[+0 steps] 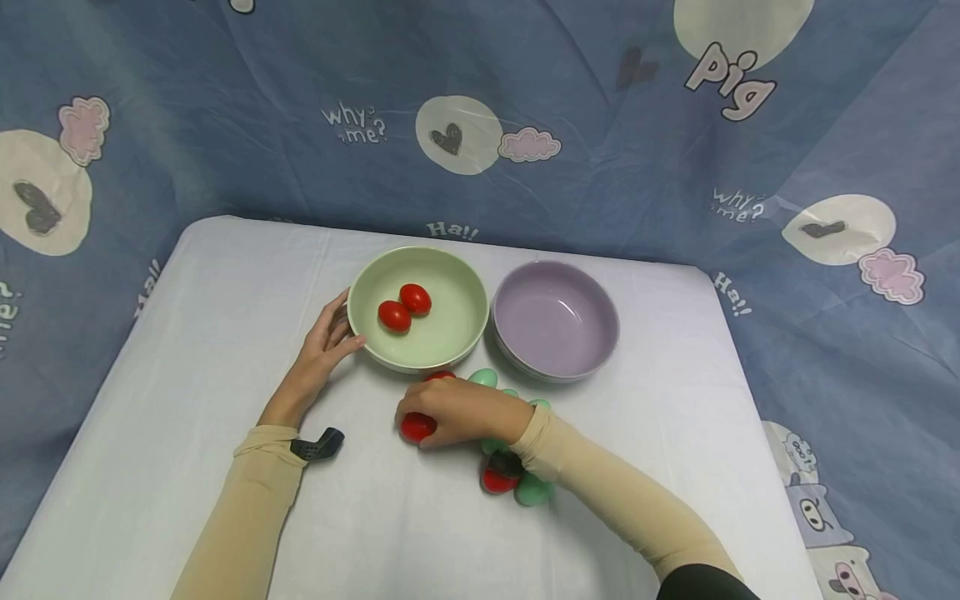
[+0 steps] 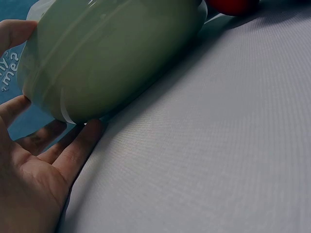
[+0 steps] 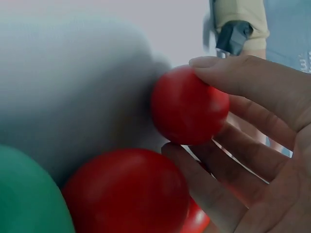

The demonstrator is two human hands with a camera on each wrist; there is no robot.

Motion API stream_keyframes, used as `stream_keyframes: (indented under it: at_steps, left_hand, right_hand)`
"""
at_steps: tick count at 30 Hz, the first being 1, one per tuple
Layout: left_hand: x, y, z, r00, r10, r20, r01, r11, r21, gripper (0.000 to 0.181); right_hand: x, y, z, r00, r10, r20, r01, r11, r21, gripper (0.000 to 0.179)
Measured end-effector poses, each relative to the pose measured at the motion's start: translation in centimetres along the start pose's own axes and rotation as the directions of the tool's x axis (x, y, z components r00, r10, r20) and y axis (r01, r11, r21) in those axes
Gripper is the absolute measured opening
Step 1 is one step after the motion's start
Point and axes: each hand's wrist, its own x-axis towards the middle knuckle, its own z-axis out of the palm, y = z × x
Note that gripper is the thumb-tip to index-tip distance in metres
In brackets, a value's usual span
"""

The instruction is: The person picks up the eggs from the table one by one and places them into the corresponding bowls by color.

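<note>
Though between hands (image 1: 313, 360), egg (image 1: 417, 427) in right (image 1: 459, 410)

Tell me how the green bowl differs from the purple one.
The green bowl holds two red egg-shaped pieces; the purple bowl holds none. The left hand touches the green bowl; the purple bowl is untouched. Both are round, open side up, on the white cloth.

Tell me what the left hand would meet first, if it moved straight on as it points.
Most likely the pale green round bowl: the left hand seems to touch its outer wall.
</note>
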Motion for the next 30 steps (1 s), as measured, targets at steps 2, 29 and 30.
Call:
stream_keyframes:
  at_steps: [2, 29, 30]
  left_hand:
    - [0.01, -0.03, -0.01, 1.0, 0.006, 0.001, -0.006, 1.0, -0.007, 0.077]
    - [-0.02, 0.04, -0.05, 1.0, -0.017, 0.005, 0.017, 1.0, -0.014, 0.077]
    - [-0.01, 0.03, -0.05, 1.0, -0.016, 0.006, 0.016, 1.0, -0.015, 0.077]
  right_hand:
    - [-0.01, -0.18, 0.11, 1.0, -0.007, 0.007, 0.007, 1.0, -0.007, 0.03]
    - [-0.05, -0.21, 0.04, 1.0, -0.025, -0.005, 0.025, 1.0, 0.012, 0.031]
    - [-0.04, -0.18, -0.08, 1.0, -0.028, -0.007, 0.028, 0.999, 0.015, 0.031]
